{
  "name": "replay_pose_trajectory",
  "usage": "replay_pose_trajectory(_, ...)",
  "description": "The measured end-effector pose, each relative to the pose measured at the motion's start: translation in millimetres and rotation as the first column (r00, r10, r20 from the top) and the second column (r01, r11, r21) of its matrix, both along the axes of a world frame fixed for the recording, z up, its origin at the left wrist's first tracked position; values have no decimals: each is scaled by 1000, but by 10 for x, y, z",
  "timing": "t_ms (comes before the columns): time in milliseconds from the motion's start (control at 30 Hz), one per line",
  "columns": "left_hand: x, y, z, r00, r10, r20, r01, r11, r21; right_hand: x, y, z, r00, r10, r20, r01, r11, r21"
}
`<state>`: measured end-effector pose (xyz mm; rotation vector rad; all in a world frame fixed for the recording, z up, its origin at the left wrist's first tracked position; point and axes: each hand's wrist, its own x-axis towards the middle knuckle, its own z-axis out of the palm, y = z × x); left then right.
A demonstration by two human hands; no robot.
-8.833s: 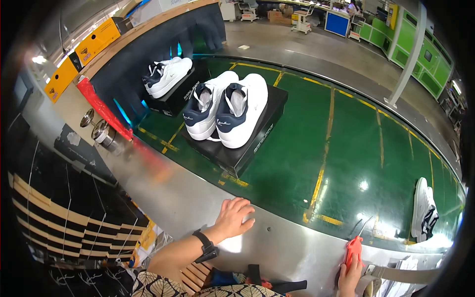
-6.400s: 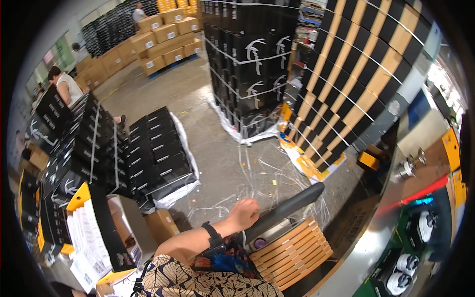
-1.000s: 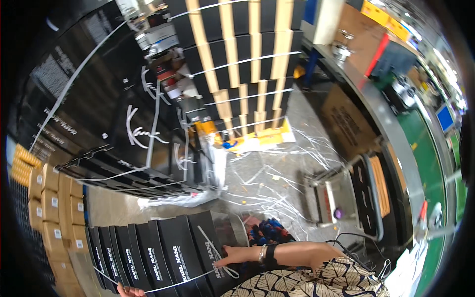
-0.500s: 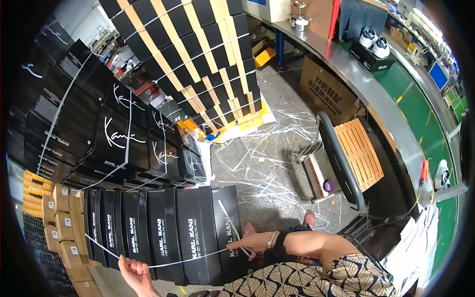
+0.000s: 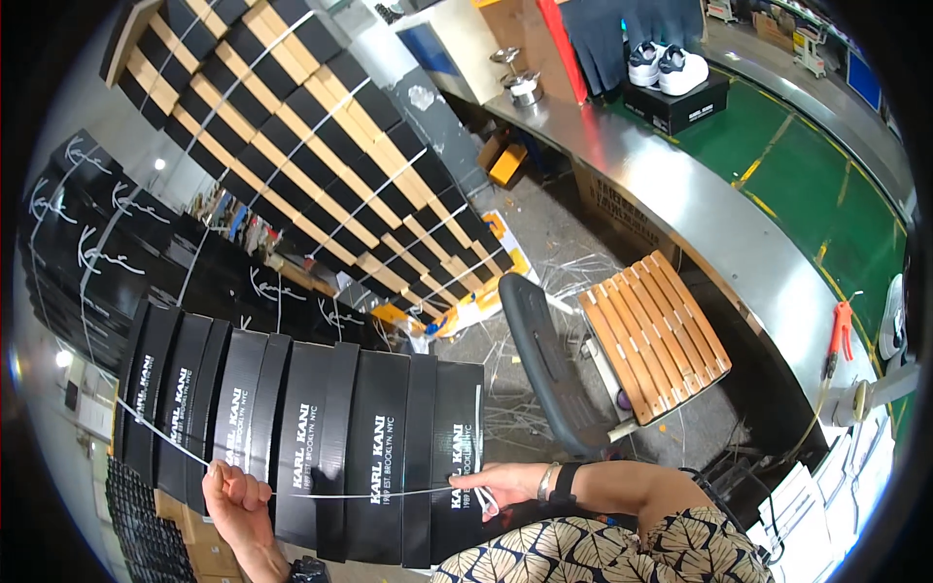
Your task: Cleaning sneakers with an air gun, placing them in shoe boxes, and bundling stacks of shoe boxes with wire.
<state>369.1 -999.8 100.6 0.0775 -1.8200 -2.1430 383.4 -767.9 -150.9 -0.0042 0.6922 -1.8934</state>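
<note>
A row of black shoe boxes (image 5: pixel 313 379) stands stacked side by side in front of me. Across their near faces runs a thin white packing strap (image 5: pixel 340 496), pulled straight between my hands. My left hand (image 5: pixel 236 494) is closed in a fist around the strap at the left part of the row. At the right end box, my right hand (image 5: pixel 505 483) pinches the strap, and a short loop of it hangs below the fingers. Beyond the left fist the strap continues up to the left, around the far left boxes.
Behind stand tall strapped stacks of black boxes (image 5: pixel 107 238) and black-and-tan boxes (image 5: pixel 292 146). To the right are a chair with a wooden slatted seat (image 5: pixel 656 335) and a metal-edged workbench (image 5: pixel 671 185) carrying white sneakers (image 5: pixel 669 68) and a red-handled air gun (image 5: pixel 841 335). Loose straps litter the floor.
My view has shifted, with the bench and chair now nearer. My left hand has risen slightly along the boxes. Both hands still hold the strap.
</note>
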Motion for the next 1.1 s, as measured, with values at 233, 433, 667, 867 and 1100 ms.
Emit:
replay_pose_trajectory(233, 60, 585, 314, 936, -273, -221, 183, 916, -358, -100, 47, -227, 996, -86, 0, 85, 982, -169)
replay_pose_trajectory(433, 149, 869, 511, 861, -438, -258, 298, 846, -441, -102, 164, -153, 984, -175, -34, 166, 968, -186)
replay_pose_trajectory(667, 352, 1485, 648, 748, -622, -231, 421, 715, -559, -67, 437, -170, 962, -273, -27, 253, 921, -296)
replay_pose_trajectory(867, 569, 2297, 715, 674, -677, -297, 395, 669, -629, -126, 974, -79, 916, -377, -135, 316, 887, -337)
replay_pose_trajectory(1100, 529, 3359, 670, 251, -954, -166, 572, 285, -769, -161, 2089, -286, 795, -588, -152, 507, 780, -367)
